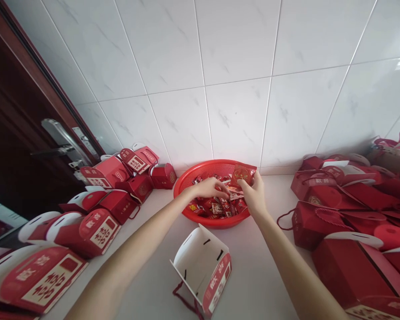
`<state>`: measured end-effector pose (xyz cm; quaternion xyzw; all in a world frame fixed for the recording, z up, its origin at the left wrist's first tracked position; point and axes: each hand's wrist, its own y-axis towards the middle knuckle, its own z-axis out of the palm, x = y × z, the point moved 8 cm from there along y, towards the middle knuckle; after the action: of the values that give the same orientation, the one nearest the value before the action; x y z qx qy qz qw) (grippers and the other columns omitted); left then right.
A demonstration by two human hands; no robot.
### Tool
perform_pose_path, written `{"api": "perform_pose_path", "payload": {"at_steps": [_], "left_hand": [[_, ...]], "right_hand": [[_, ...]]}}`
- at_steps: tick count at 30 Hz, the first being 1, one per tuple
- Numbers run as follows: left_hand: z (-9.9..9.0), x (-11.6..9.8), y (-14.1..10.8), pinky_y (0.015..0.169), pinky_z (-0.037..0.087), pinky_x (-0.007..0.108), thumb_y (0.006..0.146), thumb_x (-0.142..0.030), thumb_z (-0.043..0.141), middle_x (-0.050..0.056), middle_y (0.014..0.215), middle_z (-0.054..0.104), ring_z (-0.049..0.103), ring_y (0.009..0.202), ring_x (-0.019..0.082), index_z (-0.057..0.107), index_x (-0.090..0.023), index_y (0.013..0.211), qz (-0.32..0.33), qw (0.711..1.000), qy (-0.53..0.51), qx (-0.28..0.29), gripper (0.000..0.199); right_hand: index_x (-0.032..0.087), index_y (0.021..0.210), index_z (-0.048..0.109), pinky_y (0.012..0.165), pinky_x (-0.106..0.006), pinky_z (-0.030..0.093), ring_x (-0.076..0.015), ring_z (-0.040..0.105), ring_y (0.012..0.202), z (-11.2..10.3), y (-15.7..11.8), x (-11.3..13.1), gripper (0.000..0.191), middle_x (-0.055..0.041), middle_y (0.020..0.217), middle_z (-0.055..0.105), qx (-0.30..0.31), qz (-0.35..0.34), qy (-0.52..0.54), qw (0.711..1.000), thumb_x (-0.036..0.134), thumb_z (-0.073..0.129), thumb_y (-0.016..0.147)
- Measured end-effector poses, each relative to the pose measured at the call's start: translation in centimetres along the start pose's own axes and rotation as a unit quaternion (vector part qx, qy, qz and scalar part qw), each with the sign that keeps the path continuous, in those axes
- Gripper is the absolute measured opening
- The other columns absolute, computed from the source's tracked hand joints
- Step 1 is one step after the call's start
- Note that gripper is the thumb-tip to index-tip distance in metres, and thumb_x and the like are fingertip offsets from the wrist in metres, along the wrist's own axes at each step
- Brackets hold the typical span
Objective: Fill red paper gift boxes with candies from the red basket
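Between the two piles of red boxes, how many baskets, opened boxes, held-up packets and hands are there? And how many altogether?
Red basket: 1
Opened box: 1
Held-up packet: 1
Hands, left hand and right hand: 2
Total: 5

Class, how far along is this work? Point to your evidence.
Boxes on the left look folded up, contents hidden. The right hand holds a red packet over the basket; the left hand reaches among wrapped pieces. The open box looks empty, so filling and closing it seem left to do.
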<state>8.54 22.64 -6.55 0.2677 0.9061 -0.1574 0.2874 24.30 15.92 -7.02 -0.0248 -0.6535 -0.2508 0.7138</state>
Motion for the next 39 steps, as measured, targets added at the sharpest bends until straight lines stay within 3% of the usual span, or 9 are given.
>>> {"api": "perform_pose_path", "payload": {"at_steps": [3, 4, 7, 12, 19, 24, 32, 36, 39], "left_hand": [[3.8, -3.0, -0.7, 0.070, 0.048, 0.026, 0.072, -0.032, 0.078, 0.001, 0.085, 0.078, 0.069, 0.081, 0.022, 0.081, -0.026, 0.098, 0.043, 0.990, 0.090, 0.099, 0.027], [5.0, -3.7, -1.0, 0.068, 0.047, 0.027, 0.075, -0.028, 0.074, 0.000, 0.082, 0.077, 0.069, 0.079, 0.022, 0.081, -0.029, 0.103, 0.061, 0.974, 0.180, 0.124, 0.029], [6.3, -4.7, -1.1, 0.070, 0.046, 0.029, 0.075, -0.021, 0.071, 0.003, 0.085, 0.077, 0.069, 0.085, 0.026, 0.079, -0.031, 0.110, 0.065, 0.949, 0.280, 0.129, 0.038], [3.9, -2.9, -0.9, 0.078, 0.048, 0.028, 0.074, -0.030, 0.076, 0.001, 0.095, 0.078, 0.070, 0.095, 0.026, 0.076, -0.034, 0.115, 0.025, 0.936, 0.331, 0.113, 0.041], [-0.1, 0.9, -1.2, 0.088, 0.050, 0.037, 0.076, -0.021, 0.071, 0.006, 0.104, 0.078, 0.070, 0.105, 0.031, 0.075, -0.031, 0.117, -0.060, 0.923, 0.376, 0.059, 0.042], [-0.7, 1.1, -1.1, 0.084, 0.052, 0.037, 0.070, -0.015, 0.071, 0.012, 0.109, 0.077, 0.070, 0.105, 0.034, 0.076, -0.025, 0.115, -0.076, 0.926, 0.367, 0.046, 0.046], [3.9, -4.0, 0.8, 0.082, 0.050, 0.025, 0.087, -0.024, 0.059, 0.002, 0.115, 0.077, 0.071, 0.100, 0.021, 0.077, -0.027, 0.111, 0.055, 0.953, 0.283, 0.097, 0.031], [7.0, -6.1, 1.7, 0.085, 0.050, 0.025, 0.079, -0.026, 0.070, 0.003, 0.111, 0.077, 0.069, 0.101, 0.022, 0.079, -0.026, 0.102, 0.104, 0.945, 0.281, 0.131, 0.024], [7.6, -5.9, 2.1, 0.080, 0.053, 0.030, 0.070, -0.022, 0.075, 0.008, 0.102, 0.077, 0.070, 0.095, 0.027, 0.079, -0.021, 0.090, 0.084, 0.939, 0.305, 0.131, 0.020]], "right_hand": [[0.025, 0.088, 0.048, 0.065, -0.031, 0.046, -0.0177, 0.055, 0.071, 0.0, 0.1, -0.1, 0.019, 0.0017, 0.081, 0.060, 0.001, 0.003, 0.003, 1.000, 0.030, 0.059, 0.073], [0.025, 0.088, 0.048, 0.065, -0.031, 0.046, -0.0179, 0.056, 0.072, -0.1, 0.1, -0.1, 0.020, 0.0013, 0.082, 0.061, 0.000, 0.003, 0.002, 1.000, 0.030, 0.059, 0.073], [0.024, 0.089, 0.049, 0.064, -0.031, 0.047, -0.0182, 0.057, 0.073, -0.1, 0.2, -0.2, 0.020, 0.0006, 0.083, 0.062, -0.001, 0.003, 0.003, 1.000, 0.030, 0.059, 0.073], [0.024, 0.090, 0.051, 0.063, -0.030, 0.046, -0.0179, 0.057, 0.072, 0.0, 0.3, -0.3, 0.020, 0.0020, 0.080, 0.062, 0.002, -0.004, 0.007, 1.000, 0.030, 0.060, 0.073], [0.023, 0.086, 0.052, 0.067, -0.031, 0.047, -0.0178, 0.058, 0.073, 0.0, 0.1, -0.1, 0.016, 0.0024, 0.080, 0.062, -0.002, -0.012, 0.005, 1.000, 0.029, 0.060, 0.073], [0.023, 0.085, 0.051, 0.065, -0.030, 0.047, -0.0171, 0.057, 0.072, 0.0, 0.1, -0.1, 0.016, 0.0028, 0.079, 0.061, -0.011, -0.007, 0.010, 1.000, 0.029, 0.060, 0.072], [0.024, 0.082, 0.045, 0.060, -0.029, 0.045, -0.0145, 0.053, 0.064, -0.5, 0.0, 0.1, 0.020, 0.0060, 0.073, 0.055, -0.042, 0.000, 0.043, 0.998, 0.029, 0.060, 0.070], [0.024, 0.081, 0.045, 0.062, -0.029, 0.044, -0.0141, 0.052, 0.065, -0.8, 0.0, 0.3, 0.020, 0.0059, 0.074, 0.055, -0.060, -0.006, 0.041, 0.997, 0.029, 0.061, 0.070], [0.024, 0.083, 0.046, 0.065, -0.030, 0.046, -0.0150, 0.053, 0.067, -0.8, 0.0, 0.3, 0.021, 0.0054, 0.075, 0.057, -0.056, -0.006, 0.054, 0.997, 0.029, 0.061, 0.070]]}}
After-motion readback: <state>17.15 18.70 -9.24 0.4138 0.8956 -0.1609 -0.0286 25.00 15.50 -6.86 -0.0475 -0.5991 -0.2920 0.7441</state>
